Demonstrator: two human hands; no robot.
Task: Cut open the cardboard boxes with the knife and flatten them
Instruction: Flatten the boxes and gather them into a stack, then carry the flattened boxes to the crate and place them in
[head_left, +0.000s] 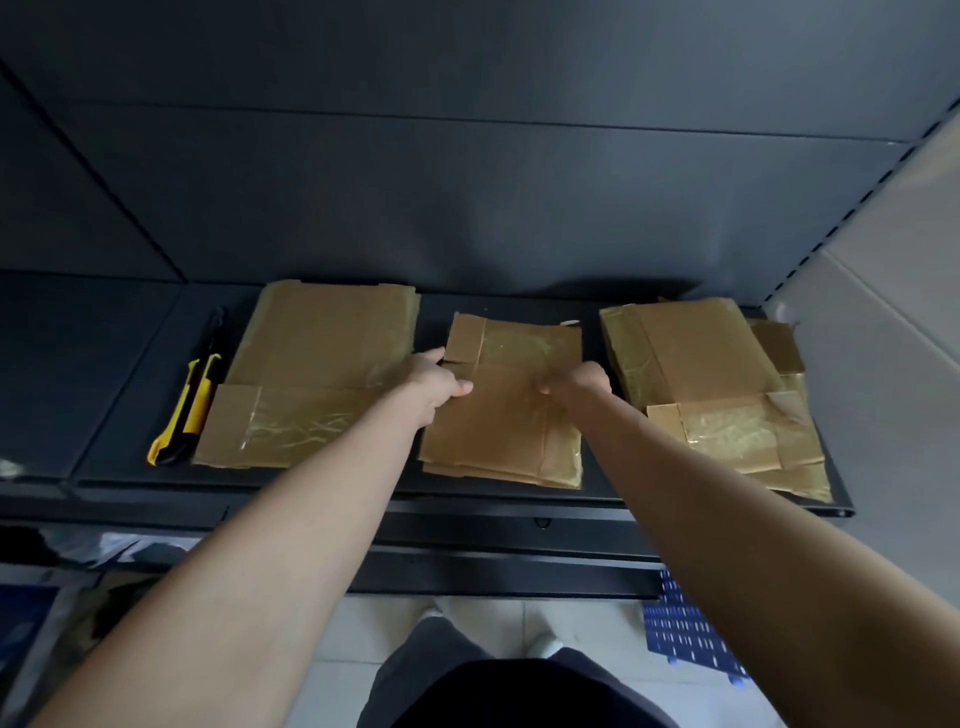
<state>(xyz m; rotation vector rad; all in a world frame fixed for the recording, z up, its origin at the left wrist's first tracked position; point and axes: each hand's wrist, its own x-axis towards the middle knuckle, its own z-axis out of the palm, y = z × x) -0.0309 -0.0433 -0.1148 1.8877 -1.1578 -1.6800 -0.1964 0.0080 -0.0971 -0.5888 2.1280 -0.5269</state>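
Head view: three flattened boxes lie in a row on dark shelf (114, 395). Knife (189, 400), yellow and black, lies just left of left box (317, 353), untouched. Both arms reach to middle box (498, 431). Left hand (439, 382) at its left edge, thumb on top, fingers curled round the edge. Right hand (576, 384) curled, resting on the cardboard near its right side; cannot tell whether it pinches anything. Right box (706, 364) lies apart, taped flaps up
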